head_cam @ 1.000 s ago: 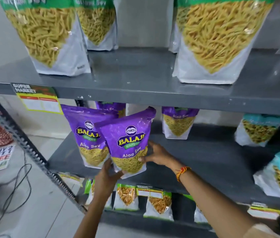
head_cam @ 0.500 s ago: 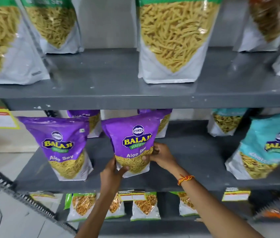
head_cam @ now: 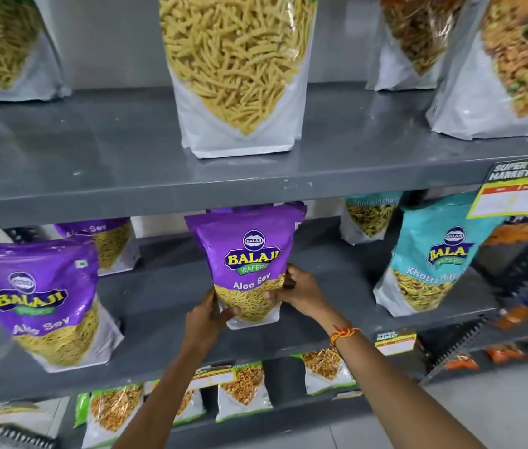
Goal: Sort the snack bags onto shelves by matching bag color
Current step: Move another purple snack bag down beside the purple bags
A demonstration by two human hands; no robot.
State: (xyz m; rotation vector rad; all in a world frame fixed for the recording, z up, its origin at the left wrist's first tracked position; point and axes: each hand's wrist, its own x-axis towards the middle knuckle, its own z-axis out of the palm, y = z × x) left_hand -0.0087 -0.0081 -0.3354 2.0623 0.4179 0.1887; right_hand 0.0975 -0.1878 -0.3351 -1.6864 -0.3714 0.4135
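Nearest the camera, two bare forearms reach up from the bottom edge, the right one with an orange thread band tied at the wrist. The left hand grips the lower left corner of a purple bag, thumb across its front, and the right hand clasps its lower right edge, so both hands are closed on the same bag. It stands upright near the front of the grey middle shelf and reads "BALAJI WAFERS" and "Aloo Sev". Below the hands, the bottom shelf carries green-trimmed bags of snacks, with pale floor tiles beyond. To the left on the middle shelf a second purple Aloo Sev bag leans forward, well apart from the held one, and a third stands farther back. To the right stands a teal bag marked "BALAJI WAFERS" and "Khatta Mitha", another teal bag behind it. A "SUPER MARKET" price tag hangs on the edge of the top shelf, and a smaller tag sits on the middle shelf's edge. Farthest up, large white-based bags of yellow sev stand against a grey wall.
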